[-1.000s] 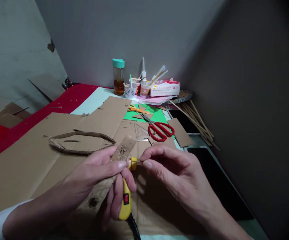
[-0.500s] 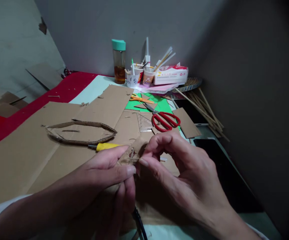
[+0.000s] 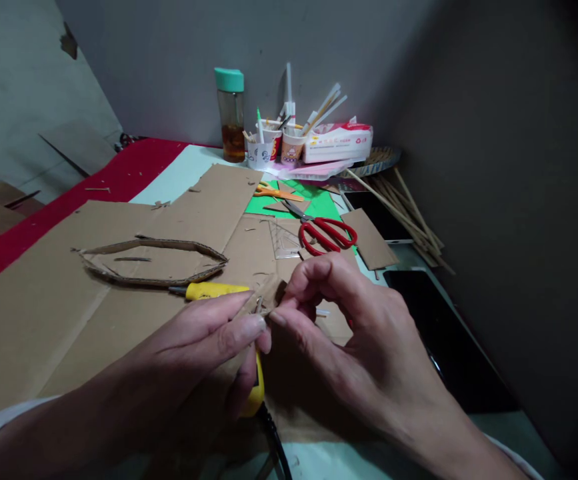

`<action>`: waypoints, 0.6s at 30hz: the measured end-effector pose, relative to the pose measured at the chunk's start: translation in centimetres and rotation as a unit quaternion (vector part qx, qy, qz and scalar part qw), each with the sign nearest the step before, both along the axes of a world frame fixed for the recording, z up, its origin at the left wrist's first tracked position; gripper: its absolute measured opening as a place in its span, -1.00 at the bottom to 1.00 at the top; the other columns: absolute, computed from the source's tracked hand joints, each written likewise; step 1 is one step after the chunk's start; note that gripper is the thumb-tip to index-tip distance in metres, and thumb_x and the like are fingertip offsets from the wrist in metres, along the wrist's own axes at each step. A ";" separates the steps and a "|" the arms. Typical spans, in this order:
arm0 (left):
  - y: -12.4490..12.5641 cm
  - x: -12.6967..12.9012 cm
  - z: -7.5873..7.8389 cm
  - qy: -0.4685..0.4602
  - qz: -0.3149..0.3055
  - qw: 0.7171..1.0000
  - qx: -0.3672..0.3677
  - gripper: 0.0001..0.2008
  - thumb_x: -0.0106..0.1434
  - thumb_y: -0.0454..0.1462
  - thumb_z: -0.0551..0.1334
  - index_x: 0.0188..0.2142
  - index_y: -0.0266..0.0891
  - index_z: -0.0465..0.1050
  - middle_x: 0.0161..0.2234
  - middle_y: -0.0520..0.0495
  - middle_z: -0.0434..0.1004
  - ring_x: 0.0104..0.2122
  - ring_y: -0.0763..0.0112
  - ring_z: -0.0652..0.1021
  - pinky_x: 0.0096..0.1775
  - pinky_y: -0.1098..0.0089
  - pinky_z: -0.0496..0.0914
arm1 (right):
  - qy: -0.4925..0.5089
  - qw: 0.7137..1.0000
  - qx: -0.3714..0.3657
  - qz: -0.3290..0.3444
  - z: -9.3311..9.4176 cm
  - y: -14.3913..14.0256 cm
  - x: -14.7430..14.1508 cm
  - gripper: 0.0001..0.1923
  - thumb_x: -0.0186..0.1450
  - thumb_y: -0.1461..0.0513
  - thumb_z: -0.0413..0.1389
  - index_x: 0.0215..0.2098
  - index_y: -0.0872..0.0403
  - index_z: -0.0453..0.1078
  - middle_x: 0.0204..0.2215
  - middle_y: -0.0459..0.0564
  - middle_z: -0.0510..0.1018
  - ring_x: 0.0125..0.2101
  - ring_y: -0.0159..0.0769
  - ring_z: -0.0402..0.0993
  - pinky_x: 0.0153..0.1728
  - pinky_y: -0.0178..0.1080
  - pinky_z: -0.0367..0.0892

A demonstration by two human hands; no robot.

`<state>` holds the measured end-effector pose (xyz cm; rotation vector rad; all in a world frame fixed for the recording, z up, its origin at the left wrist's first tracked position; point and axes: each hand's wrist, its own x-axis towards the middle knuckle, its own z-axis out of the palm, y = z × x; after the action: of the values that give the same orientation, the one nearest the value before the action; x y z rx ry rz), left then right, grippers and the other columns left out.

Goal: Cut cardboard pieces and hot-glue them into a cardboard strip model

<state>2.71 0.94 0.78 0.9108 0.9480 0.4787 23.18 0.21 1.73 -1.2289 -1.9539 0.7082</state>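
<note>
Both hands meet over the near middle of the desk [image 3: 193,167], above the big cardboard sheet [image 3: 43,313] that covers most of it. The left hand [image 3: 203,360] pinches a small cardboard piece [image 3: 269,293] between thumb and forefinger, while its lower fingers curl around a yellow-handled tool [image 3: 257,390] whose black cord runs off toward the near edge. The right hand [image 3: 349,333] brings its grip together on the same piece from the other side, thumb and forefinger pressed on its edge; whatever thin bit sits between the fingertips is too small to make out.

To do this well, the piece wants holding close to the joint, fingertips flat and steady, with even pressure and no twisting. The tool tucked in the left palm crowds that hand, so the pinch should come from the fingertips alone, and the tool's front end, hidden under the fingers here, is best kept pointing away from skin and card. Resting both wrists on the sheet would likely steady the work.

A second yellow tool [image 3: 209,291] lies just beyond the hands, beside a bent cardboard strip loop [image 3: 149,263]. Further back sit red scissors [image 3: 326,233] on green paper [image 3: 313,207], a clear set square [image 3: 283,240], orange scissors [image 3: 276,193], cups of sticks [image 3: 273,147], a bottle with a teal cap [image 3: 229,117] and a tissue pack [image 3: 339,141] along the far edge. Bamboo skewers [image 3: 403,213] lean at the right edge.
</note>
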 end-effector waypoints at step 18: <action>0.2 -0.3 0.7 0.014 0.002 0.999 0.040 -0.62 0.40 -0.02 0.18 -0.44 -0.20 0.47 -0.65 -0.01 0.43 -0.59 0.43 0.38 -0.50 0.48 0.31 | 0.077 0.997 0.002 0.002 0.3 0.3 -0.2 -0.78 0.37 0.23 0.24 -0.03 0.03 0.39 -0.26 -0.12 0.55 -0.25 -0.33 0.50 -0.21 -0.26 0.40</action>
<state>2.37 1.12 1.50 0.9898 0.9607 0.5106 22.99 0.47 1.98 -1.1326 -1.8310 0.7770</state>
